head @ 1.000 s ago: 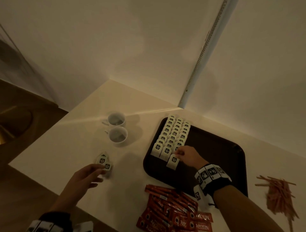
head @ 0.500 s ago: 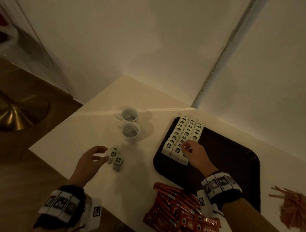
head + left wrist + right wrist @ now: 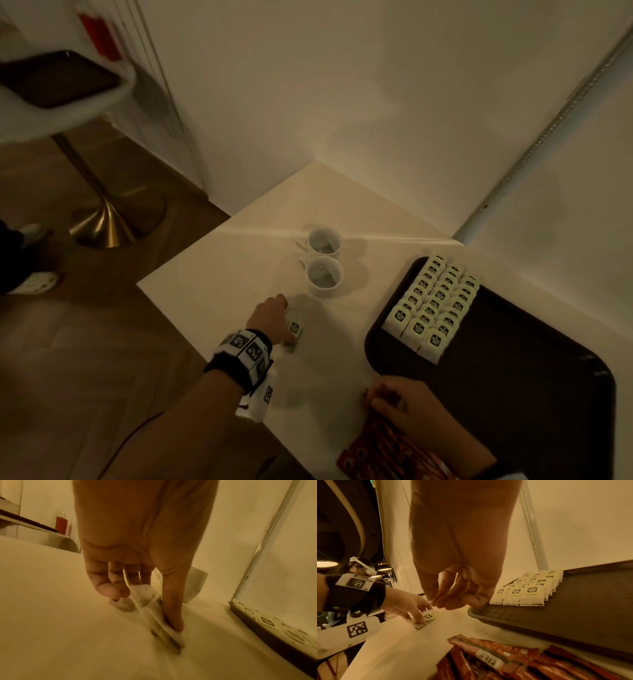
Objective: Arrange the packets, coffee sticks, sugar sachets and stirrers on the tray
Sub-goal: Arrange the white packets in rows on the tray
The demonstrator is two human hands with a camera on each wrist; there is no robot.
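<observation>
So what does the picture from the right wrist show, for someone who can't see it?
The right hand hangs with loosely curled fingers over the near corner of a dark tray holding neat rows of tea packets. The left hand pinches loose packets on the table; red coffee sticks lie below.

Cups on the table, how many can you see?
2. One cup stands near the table's far corner, the other cup right beside it on the near side, closer to the left hand. None look hidden.

Cream walls [image 3: 342, 85], wooden floor [image 3: 85, 342], stool [image 3: 61, 102]
</observation>
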